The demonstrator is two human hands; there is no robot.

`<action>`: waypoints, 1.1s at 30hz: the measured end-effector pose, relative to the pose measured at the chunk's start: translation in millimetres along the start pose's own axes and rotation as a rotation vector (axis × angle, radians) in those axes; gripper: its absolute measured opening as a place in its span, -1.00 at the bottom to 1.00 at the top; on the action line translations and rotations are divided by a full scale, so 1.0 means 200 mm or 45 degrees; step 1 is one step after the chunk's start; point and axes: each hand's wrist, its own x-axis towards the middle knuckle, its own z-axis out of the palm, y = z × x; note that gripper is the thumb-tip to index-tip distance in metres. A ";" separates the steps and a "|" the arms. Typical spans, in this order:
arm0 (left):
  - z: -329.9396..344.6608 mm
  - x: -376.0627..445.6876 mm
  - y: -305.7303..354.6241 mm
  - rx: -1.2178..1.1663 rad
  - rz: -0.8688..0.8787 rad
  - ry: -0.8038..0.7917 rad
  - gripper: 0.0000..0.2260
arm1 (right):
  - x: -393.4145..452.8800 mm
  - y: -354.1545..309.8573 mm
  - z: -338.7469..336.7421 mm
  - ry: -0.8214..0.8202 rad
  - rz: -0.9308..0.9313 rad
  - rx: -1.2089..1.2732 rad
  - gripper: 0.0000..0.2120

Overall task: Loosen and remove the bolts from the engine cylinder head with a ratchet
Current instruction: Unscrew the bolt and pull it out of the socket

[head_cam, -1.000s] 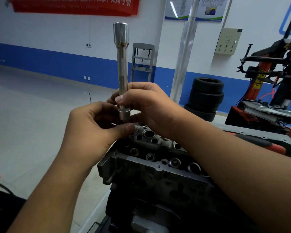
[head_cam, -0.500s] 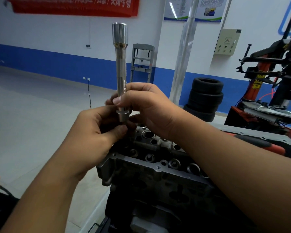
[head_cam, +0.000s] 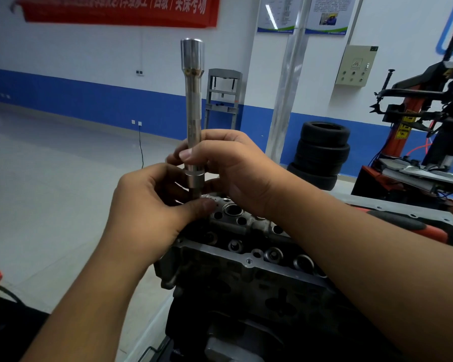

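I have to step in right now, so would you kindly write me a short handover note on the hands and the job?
Right hand grips the upright extension bar just above its socket.
Left hand pinches below the socket, over the cylinder head's far end; what it pinches is hidden.
No ratchet handle is fitted on the bar's top.
Done: cannot tell.
Left: check remaining bolts.

Left forearm: bare, rising from the lower left toward the centre.
Left hand (head_cam: 152, 202): fingers curled inward, thumb tip pressed at the base of an upright extension bar (head_cam: 193, 121); what it pinches is hidden.
Right forearm: bare, entering from the lower right.
Right hand (head_cam: 230, 165): thumb and fingers wrapped around the bar's lower part, above the left hand.
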 end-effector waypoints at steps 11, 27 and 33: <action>0.01 0.00 0.01 -0.016 -0.039 -0.010 -0.67 | -0.01 0.00 -0.01 0.008 0.001 -0.001 -0.92; -0.03 0.01 -0.01 -0.184 0.080 -0.197 -0.59 | 0.00 0.00 -0.02 0.018 -0.013 -0.019 -0.94; -0.01 0.01 0.00 -0.136 0.072 0.031 -0.69 | 0.01 0.02 -0.02 -0.006 -0.013 0.001 -0.94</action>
